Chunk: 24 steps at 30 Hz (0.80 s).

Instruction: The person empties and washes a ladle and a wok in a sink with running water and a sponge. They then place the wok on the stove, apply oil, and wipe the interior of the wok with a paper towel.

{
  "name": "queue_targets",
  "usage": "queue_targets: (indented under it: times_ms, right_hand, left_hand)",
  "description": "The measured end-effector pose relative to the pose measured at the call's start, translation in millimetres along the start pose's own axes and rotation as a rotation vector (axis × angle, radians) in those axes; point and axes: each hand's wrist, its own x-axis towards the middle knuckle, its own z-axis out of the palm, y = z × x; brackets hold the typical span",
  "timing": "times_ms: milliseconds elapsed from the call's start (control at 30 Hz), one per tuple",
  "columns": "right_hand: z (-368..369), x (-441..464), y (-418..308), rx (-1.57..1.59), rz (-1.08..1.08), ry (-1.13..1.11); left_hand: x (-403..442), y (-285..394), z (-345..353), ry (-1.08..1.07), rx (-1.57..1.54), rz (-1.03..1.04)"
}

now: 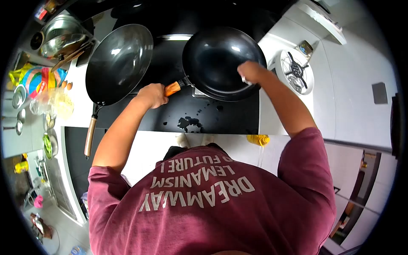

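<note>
A dark wok sits on the right side of the black stovetop. My left hand is closed around its orange-brown wooden handle. Over the wok's right inner side, my right hand is closed on a small white wad, mostly hidden under the fingers; whether it is paper or cloth I cannot tell. A second, greyer wok rests at the left, its long handle pointing toward me past the counter edge.
Water drops lie on the stovetop's front. To the right is a white round dish with a black burner grate. Pot lids, a colourful bag, eggs and a green-filled bowl stand at left. A yellow bottle is below the front edge.
</note>
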Motion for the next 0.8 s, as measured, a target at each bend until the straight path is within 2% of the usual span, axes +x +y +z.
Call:
queue_targets:
  times_ms: [33, 100, 167, 300, 367, 500, 800]
  right_hand:
    - [-19.5, -14.8, 5.6, 0.12, 0.041, 0.148]
    - [-51.8, -42.3, 0.5, 0.585, 0.162, 0.468]
    - [-74.2, -68.6, -21.2, 1.137, 0.152, 0.798]
    - [-51.4, -92.2, -40.4, 1.661, 0.25, 1.078]
    - [-28.5, -98.3, -42.8, 1.765, 0.277, 1.095]
    - [7.3, -105.8, -52.5, 1.943, 0.125, 1.137]
    - [48.5, -164.0, -53.3, 2.116, -0.085, 0.914]
  left_hand:
    - [-2.0, 2.4, -2.4, -0.05, -0.048, 0.014]
    - [-8.8, 9.2, -10.7, -0.152, -0.14, 0.038]
    - [-9.9, 6.0, -7.0, -0.24, -0.363, 0.051]
    - [-19.4, 9.8, 17.9, -0.4, -0.832, 0.067]
    - [-27.0, 24.1, 37.6, -0.367, -0.947, 0.06]
    - [-49.7, 71.3, 84.3, -0.206, -1.142, 0.013]
    - [-71.9, 209.5, 134.3, 0.139, -1.376, -0.125]
